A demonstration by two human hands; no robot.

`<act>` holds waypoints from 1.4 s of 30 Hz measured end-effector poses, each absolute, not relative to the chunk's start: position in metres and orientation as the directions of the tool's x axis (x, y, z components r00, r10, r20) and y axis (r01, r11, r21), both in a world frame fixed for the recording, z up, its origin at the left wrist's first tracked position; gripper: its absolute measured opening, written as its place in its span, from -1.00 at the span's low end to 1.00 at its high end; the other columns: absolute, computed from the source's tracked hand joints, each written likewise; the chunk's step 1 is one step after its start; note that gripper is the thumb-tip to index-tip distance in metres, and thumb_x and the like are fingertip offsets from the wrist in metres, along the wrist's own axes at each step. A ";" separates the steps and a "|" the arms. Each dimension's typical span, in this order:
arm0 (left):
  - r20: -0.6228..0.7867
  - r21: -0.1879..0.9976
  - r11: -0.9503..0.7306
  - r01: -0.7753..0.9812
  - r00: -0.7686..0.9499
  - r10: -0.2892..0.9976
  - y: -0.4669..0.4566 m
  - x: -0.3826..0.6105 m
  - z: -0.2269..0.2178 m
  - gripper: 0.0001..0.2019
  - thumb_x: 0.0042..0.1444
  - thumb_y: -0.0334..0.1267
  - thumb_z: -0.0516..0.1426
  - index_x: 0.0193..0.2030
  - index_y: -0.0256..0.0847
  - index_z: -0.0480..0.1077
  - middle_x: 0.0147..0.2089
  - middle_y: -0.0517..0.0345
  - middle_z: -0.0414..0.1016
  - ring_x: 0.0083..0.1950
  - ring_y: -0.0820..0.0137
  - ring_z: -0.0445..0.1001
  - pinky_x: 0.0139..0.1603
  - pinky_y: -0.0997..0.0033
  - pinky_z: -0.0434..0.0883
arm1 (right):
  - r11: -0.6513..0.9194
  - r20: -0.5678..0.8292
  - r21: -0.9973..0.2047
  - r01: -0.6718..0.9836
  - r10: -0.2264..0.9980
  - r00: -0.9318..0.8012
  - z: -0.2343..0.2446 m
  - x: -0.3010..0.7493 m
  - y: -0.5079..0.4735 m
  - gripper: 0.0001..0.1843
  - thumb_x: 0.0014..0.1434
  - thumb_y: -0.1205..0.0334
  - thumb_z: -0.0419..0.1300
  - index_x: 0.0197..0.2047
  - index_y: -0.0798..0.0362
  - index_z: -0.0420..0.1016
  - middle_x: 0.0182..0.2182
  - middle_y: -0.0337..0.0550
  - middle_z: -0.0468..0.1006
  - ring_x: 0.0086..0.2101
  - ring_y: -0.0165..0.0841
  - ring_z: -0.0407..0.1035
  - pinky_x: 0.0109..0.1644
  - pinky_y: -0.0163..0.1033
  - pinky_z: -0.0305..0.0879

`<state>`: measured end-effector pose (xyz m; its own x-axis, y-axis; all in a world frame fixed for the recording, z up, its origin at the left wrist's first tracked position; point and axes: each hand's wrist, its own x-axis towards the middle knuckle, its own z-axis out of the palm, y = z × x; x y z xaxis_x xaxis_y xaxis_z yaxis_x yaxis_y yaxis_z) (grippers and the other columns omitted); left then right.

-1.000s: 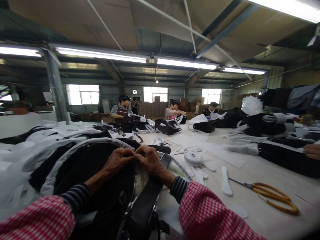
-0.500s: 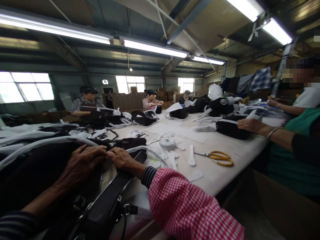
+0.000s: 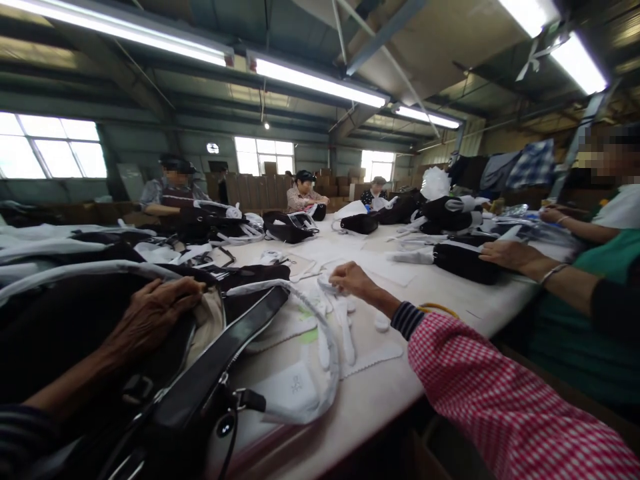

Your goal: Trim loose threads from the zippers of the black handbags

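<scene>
A black handbag lies open in front of me, its handle wrapped in white. My left hand has its fingers curled over the rim of the opening, where beige lining shows. Farther out over the table, my right hand pinches at a small roll of white strip, partly covered by the fingers. White cut-out pieces lie just below that roll. Between my arms runs a second white-wrapped strap, looping over the table from the bag.
Behind my right sleeve a yellow scissors handle shows in part. A white card lies near the bag. More black bags stand along the table. At right, a co-worker's hand touches a black bag; other people sit farther back.
My right hand has left the bag's rim and moved right and outward to the white roll. My left hand stays on the bag. The sleeve now covers most of the scissors.
</scene>
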<state>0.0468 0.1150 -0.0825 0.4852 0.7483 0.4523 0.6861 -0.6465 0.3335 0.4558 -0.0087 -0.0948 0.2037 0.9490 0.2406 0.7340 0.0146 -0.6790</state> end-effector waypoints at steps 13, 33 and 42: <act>0.476 0.295 -0.655 0.696 0.487 0.732 0.112 0.042 -0.085 -0.59 0.22 0.09 0.00 -0.08 -0.10 0.52 0.05 0.12 0.65 -0.05 0.16 0.49 0.34 0.02 0.25 | -0.058 0.274 -0.459 0.887 0.940 0.203 -0.137 0.442 -0.011 -0.88 0.14 0.37 0.25 -0.38 0.10 0.63 -0.51 -0.18 0.56 -0.35 -0.33 0.47 -0.17 -0.30 0.28; 0.665 0.216 -0.764 0.607 0.482 0.571 0.121 0.043 -0.104 -0.74 0.33 -0.04 0.04 -0.16 -0.05 0.50 0.08 0.13 0.64 0.22 0.12 0.49 0.40 -0.05 0.11 | 0.515 0.033 0.409 0.754 0.817 -0.576 -0.143 0.364 -0.050 -0.83 0.25 0.49 0.13 -0.33 0.11 0.48 -0.37 -0.01 0.56 -0.44 -0.25 0.42 -0.37 -0.15 0.23; 0.701 0.112 -0.786 0.608 0.512 0.496 0.101 0.044 -0.100 -0.75 0.38 -0.18 0.02 -0.26 -0.11 0.47 -0.22 0.12 0.54 -0.07 0.22 0.44 -0.02 0.22 0.29 | 0.278 0.112 0.195 0.941 0.946 -0.303 -0.154 0.367 -0.037 -0.77 0.14 0.48 0.13 -0.22 0.12 0.58 -0.25 0.04 0.65 -0.28 -0.20 0.55 -0.22 -0.17 0.29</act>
